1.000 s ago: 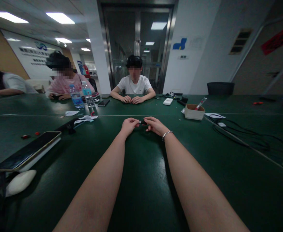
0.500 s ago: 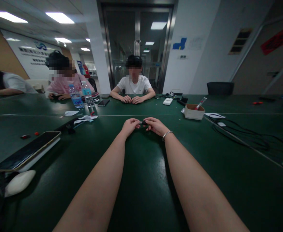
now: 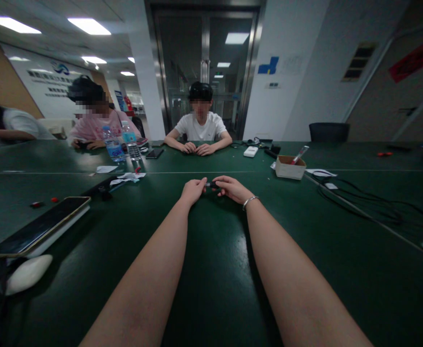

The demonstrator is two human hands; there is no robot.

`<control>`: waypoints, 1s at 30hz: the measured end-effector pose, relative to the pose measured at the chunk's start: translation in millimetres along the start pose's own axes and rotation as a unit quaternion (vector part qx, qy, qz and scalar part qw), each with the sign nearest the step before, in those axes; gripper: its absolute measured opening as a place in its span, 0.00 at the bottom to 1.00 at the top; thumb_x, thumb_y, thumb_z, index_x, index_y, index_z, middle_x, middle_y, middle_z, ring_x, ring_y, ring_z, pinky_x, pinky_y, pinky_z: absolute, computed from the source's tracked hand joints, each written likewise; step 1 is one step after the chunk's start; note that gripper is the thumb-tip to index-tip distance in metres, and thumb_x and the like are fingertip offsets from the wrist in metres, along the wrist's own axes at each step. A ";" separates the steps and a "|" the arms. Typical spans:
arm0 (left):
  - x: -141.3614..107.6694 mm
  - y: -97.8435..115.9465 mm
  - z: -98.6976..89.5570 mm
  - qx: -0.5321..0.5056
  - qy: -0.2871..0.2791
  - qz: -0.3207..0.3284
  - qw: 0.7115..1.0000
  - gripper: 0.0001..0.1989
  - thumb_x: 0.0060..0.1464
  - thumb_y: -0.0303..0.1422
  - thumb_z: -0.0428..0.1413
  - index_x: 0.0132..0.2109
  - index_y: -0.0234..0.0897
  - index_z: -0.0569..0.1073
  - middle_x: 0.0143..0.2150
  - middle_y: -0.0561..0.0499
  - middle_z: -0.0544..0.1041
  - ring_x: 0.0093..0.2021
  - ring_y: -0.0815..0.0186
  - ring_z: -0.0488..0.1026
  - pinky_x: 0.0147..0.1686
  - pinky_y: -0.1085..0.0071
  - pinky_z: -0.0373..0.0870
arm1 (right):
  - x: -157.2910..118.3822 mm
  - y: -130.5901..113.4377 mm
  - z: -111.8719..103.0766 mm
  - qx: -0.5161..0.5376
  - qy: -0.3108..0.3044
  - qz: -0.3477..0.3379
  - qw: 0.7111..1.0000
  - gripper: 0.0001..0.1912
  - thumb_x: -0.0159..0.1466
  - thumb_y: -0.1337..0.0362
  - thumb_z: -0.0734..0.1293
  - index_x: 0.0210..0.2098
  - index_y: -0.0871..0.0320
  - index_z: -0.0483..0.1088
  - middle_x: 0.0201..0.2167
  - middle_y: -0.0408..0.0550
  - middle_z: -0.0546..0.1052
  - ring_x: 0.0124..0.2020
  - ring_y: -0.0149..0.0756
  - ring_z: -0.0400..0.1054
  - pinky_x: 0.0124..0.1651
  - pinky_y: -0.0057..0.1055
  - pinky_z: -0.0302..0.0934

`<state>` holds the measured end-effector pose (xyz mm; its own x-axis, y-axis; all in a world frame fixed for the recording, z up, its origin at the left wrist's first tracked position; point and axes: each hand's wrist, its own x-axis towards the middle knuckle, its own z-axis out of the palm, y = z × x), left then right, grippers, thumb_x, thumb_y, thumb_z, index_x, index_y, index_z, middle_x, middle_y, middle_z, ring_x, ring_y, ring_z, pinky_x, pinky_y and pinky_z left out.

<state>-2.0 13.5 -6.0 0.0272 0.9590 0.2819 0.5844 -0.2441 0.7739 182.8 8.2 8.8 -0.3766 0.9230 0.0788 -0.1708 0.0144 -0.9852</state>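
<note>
Between my hands, just above the green table [image 3: 211, 270], is a small dark object [image 3: 211, 184] with a shiny silvery part on its left. It is too small to tell its kind. My right hand [image 3: 235, 189] pinches its dark right end between thumb and fingertips. At the silvery end, my left hand [image 3: 193, 191] is closed, thumb pressed to the fingers; its fingertips meet that end. What lies inside the left fingers is hidden. A silver bracelet [image 3: 249, 202] circles my right wrist.
A phone [image 3: 41, 224] on a white box and a white rounded object [image 3: 29, 274] lie left. Two water bottles [image 3: 113, 144] stand back left. A small box [image 3: 290, 167] and black cables [image 3: 363, 200] lie right. A person in white [image 3: 200, 125] sits opposite.
My left fingers have shifted slightly left and closed up, and more of the small object shows between the hands. My right hand has stayed nearly still.
</note>
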 end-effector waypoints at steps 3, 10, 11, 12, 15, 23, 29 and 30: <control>-1.0 2.0 2.0 -0.061 -0.003 -0.024 0.998 0.29 0.57 0.53 0.41 0.28 0.35 0.75 0.27 0.46 0.77 0.26 0.65 0.71 0.29 0.69 0.63 | -0.3 -0.1 1.4 0.003 0.010 0.000 1.000 0.05 0.61 0.74 0.66 0.37 0.62 0.71 0.23 0.45 0.77 0.15 0.21 0.63 0.22 0.18 0.66; -3.9 5.2 3.9 -0.208 -0.008 0.002 0.978 0.15 0.52 0.39 0.55 0.45 0.37 0.72 0.37 0.49 0.75 0.27 0.71 0.71 0.26 0.74 0.63 | -1.1 -0.6 1.8 0.024 0.030 0.000 0.999 0.04 0.62 0.74 0.65 0.36 0.62 0.70 0.22 0.44 0.75 0.17 0.23 0.65 0.24 0.21 0.68; -4.3 5.4 3.6 -0.209 -0.006 0.010 0.978 0.14 0.50 0.36 0.57 0.44 0.37 0.72 0.35 0.50 0.75 0.27 0.71 0.71 0.27 0.75 0.63 | -1.0 -0.6 1.6 0.024 0.032 0.000 0.999 0.04 0.62 0.74 0.65 0.36 0.62 0.70 0.22 0.44 0.75 0.17 0.24 0.66 0.24 0.21 0.68; -4.7 5.5 3.4 -0.209 -0.005 0.016 0.978 0.14 0.49 0.34 0.58 0.44 0.37 0.72 0.33 0.51 0.74 0.26 0.71 0.70 0.27 0.75 0.64 | -0.8 -0.5 1.5 0.023 0.033 0.000 0.999 0.04 0.62 0.74 0.65 0.36 0.62 0.70 0.22 0.44 0.75 0.17 0.24 0.66 0.24 0.22 0.68; -5.6 7.2 3.1 -0.213 -0.009 0.027 0.977 0.09 0.52 0.34 0.55 0.41 0.37 0.71 0.29 0.54 0.72 0.24 0.73 0.68 0.26 0.75 0.64 | -0.2 -0.1 1.2 0.020 0.034 0.002 0.999 0.03 0.62 0.74 0.65 0.36 0.62 0.70 0.22 0.44 0.75 0.18 0.24 0.67 0.24 0.21 0.68; -8.8 17.9 -1.1 -0.215 -0.033 -0.019 0.976 0.09 0.49 0.33 0.58 0.38 0.34 0.73 0.28 0.51 0.74 0.26 0.71 0.69 0.29 0.74 0.64 | 1.4 1.1 -0.5 0.024 0.039 0.002 0.999 0.02 0.62 0.72 0.66 0.35 0.62 0.70 0.22 0.44 0.76 0.15 0.22 0.64 0.24 0.22 0.69; -1.6 3.5 2.5 -0.160 -0.031 0.008 0.987 0.15 0.54 0.42 0.53 0.33 0.33 0.73 0.28 0.49 0.75 0.27 0.69 0.69 0.30 0.72 0.64 | 0.9 0.8 0.2 0.026 0.039 0.002 0.999 0.02 0.62 0.72 0.67 0.36 0.62 0.70 0.22 0.44 0.75 0.15 0.22 0.63 0.24 0.22 0.69; -0.6 1.5 3.0 -0.140 -0.029 0.016 0.990 0.17 0.54 0.44 0.52 0.32 0.33 0.73 0.27 0.49 0.75 0.26 0.69 0.69 0.29 0.72 0.63 | 0.7 0.6 0.3 0.023 0.038 0.004 0.999 0.02 0.62 0.72 0.66 0.36 0.62 0.70 0.22 0.44 0.76 0.14 0.21 0.63 0.24 0.22 0.69</control>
<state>1.3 13.0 -6.7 0.0929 0.9550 0.2816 0.3344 -0.2963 0.8946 182.1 8.8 8.4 -0.3076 0.9498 0.0565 -0.2110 -0.0102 -0.9774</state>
